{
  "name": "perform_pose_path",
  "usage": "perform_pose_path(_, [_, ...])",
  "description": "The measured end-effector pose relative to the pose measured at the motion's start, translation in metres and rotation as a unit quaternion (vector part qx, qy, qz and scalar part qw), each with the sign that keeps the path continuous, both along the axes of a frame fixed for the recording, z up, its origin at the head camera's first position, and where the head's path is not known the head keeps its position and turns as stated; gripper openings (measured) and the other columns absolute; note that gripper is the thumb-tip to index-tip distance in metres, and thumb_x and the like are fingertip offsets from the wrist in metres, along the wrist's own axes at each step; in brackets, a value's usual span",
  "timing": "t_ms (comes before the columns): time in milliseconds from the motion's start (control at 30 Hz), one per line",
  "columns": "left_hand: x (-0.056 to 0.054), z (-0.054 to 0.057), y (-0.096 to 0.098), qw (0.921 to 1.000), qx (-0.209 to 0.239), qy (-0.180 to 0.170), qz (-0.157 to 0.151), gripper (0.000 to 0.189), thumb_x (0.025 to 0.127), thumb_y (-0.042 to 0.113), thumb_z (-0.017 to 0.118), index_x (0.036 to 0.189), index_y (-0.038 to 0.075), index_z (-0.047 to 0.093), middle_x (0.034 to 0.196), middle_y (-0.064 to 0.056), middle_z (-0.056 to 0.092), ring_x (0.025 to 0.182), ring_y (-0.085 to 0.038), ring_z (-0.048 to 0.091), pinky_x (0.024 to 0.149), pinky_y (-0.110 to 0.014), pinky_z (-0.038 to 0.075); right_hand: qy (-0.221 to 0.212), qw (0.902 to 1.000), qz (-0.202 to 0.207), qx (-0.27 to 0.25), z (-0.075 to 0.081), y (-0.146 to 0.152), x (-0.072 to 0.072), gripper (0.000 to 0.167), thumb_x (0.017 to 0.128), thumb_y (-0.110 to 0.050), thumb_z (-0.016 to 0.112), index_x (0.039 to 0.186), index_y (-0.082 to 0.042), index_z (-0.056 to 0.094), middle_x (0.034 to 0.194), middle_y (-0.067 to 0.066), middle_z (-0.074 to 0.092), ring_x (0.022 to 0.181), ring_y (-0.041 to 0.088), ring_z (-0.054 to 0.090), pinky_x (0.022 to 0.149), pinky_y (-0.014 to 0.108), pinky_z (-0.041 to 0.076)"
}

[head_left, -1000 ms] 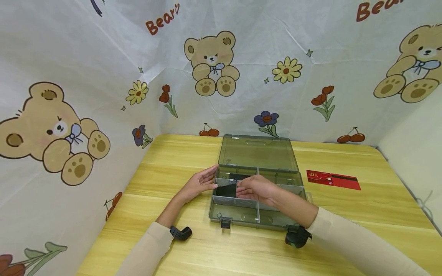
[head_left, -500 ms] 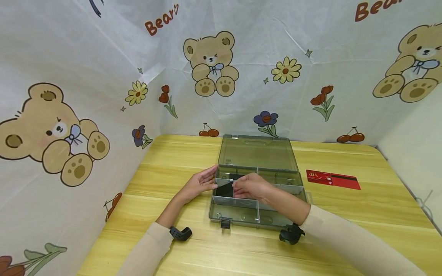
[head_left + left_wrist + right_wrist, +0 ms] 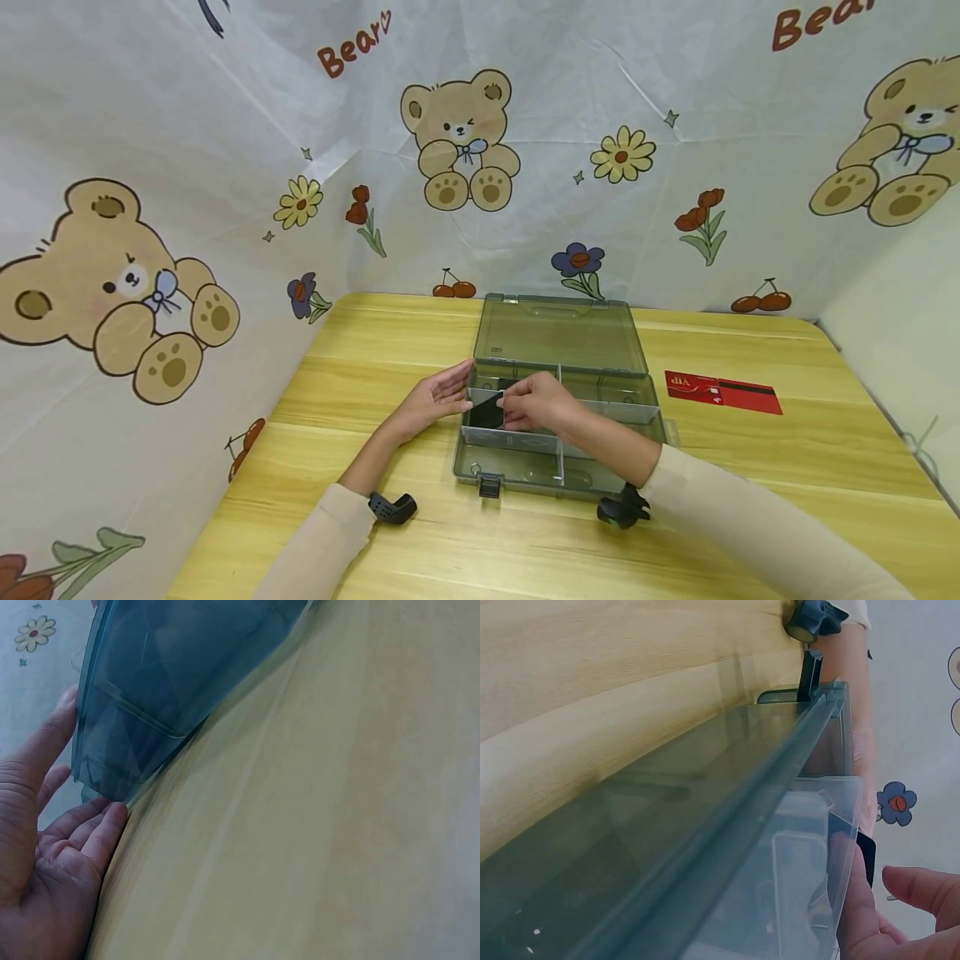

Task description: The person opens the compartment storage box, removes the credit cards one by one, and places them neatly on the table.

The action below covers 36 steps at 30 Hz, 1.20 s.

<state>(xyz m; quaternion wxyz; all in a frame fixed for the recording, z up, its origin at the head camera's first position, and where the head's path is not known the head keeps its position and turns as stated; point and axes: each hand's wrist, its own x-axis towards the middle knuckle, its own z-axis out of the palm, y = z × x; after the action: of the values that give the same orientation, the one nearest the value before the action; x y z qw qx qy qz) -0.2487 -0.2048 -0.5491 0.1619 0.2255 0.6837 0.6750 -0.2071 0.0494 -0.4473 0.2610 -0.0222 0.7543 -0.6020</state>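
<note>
A translucent grey-green compartment box (image 3: pixel 525 486) lies on the table with its lid (image 3: pixel 558 333) laid back. The person's left hand (image 3: pixel 429 406) rests against the box's left side. Its thumb tip is at the rim, and the other fingers lie extended along the wall, as the left wrist view also shows. The right hand (image 3: pixel 542 404) reaches into the middle left compartment and pinches a black card (image 3: pixel 487 411) at its right edge. In the right wrist view the dark corner of the card (image 3: pixel 868 855) shows between finger and thumb. Behind it, another black piece (image 3: pixel 512 384) is in the back left compartment.
Two red cards, one marked VIP (image 3: pixel 693 387) and one with a dark stripe (image 3: pixel 750 397), lie end to end right of the box. A latch (image 3: pixel 489 486) sticks out at the box's front. A bear-printed cloth (image 3: pixel 525 167) hangs behind the wooden table (image 3: pixel 405 550).
The right hand has shifted slightly left inside the compartment, and less of the black card shows beside it. The left hand and the box have stayed put.
</note>
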Motion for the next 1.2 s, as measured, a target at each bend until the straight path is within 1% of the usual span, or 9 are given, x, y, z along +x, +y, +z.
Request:
perform_pose_path(233, [-0.002,-0.001,-0.001,1.0000,0.000,-0.002,-0.003,0.075,0.096,0.009,0.072,0.160,0.015,0.034,0.164,-0.005,0.032,0.149,-0.023,0.033,0.116,-0.028,0.037,0.004,0.9999,0.001,0.015,0.000,-0.004,-0.003,0.024,0.099,-0.003,0.065,0.115,0.014,0.070,0.100,0.029,0.071,0.075,0.025,0.074,0.071,0.034,0.065])
perform_pose_path(333, [-0.002,-0.001,-0.001,1.0000,0.000,0.000,-0.003,0.074,0.096,0.007,0.072,0.159,0.014,0.034,0.164,-0.006,0.032,0.149,-0.023,0.032,0.116,-0.028,0.037,0.007,0.9997,0.003,0.022,-0.001,-0.004,-0.004,0.023,0.099,-0.004,0.065,0.113,0.013,0.071,0.096,0.028,0.071,0.073,0.023,0.074,0.070,0.033,0.065])
perform_pose_path(500, [-0.003,0.000,0.000,1.0000,0.002,0.003,-0.005,0.074,0.095,0.006,0.071,0.160,0.013,0.034,0.164,-0.008,0.032,0.150,-0.026,0.031,0.117,-0.029,0.036,0.007,0.9997,-0.001,0.022,-0.002,-0.003,-0.006,0.022,0.099,-0.002,0.064,0.112,0.013,0.072,0.099,0.027,0.071,0.070,0.021,0.073,0.071,0.035,0.065])
perform_pose_path(700, [-0.002,0.000,-0.001,1.0000,0.004,0.002,-0.008,0.076,0.095,0.009,0.072,0.160,0.014,0.033,0.164,-0.007,0.031,0.150,-0.025,0.031,0.116,-0.028,0.037,0.012,0.9997,-0.004,0.020,-0.003,-0.002,-0.006,0.022,0.097,-0.003,0.066,0.113,0.013,0.071,0.104,0.027,0.070,0.069,0.019,0.071,0.070,0.035,0.065])
perform_pose_path(800, [-0.001,0.000,0.000,1.0000,0.004,0.001,-0.008,0.075,0.095,0.010,0.073,0.160,0.016,0.034,0.164,-0.005,0.032,0.150,-0.023,0.032,0.116,-0.028,0.037,0.017,0.9997,-0.005,0.019,-0.004,0.000,-0.005,0.022,0.097,-0.003,0.067,0.112,0.012,0.072,0.101,0.026,0.072,0.068,0.019,0.071,0.069,0.035,0.065])
perform_pose_path(967, [0.000,0.000,0.000,1.0000,0.004,-0.001,-0.008,0.075,0.096,0.009,0.072,0.160,0.017,0.034,0.164,-0.004,0.032,0.150,-0.023,0.032,0.116,-0.028,0.037,0.025,0.9995,-0.002,0.016,-0.003,0.007,-0.004,0.023,0.096,-0.004,0.069,0.113,0.012,0.071,0.098,0.026,0.072,0.071,0.022,0.073,0.069,0.035,0.065])
perform_pose_path(1200, [0.001,0.000,-0.001,0.9999,0.004,-0.001,-0.011,0.076,0.095,0.008,0.072,0.160,0.016,0.033,0.164,-0.005,0.031,0.150,-0.023,0.031,0.117,-0.029,0.037,0.039,0.9992,-0.006,0.005,0.000,0.018,-0.001,0.028,0.096,-0.005,0.069,0.118,0.012,0.069,0.105,0.028,0.070,0.073,0.027,0.074,0.070,0.039,0.065])
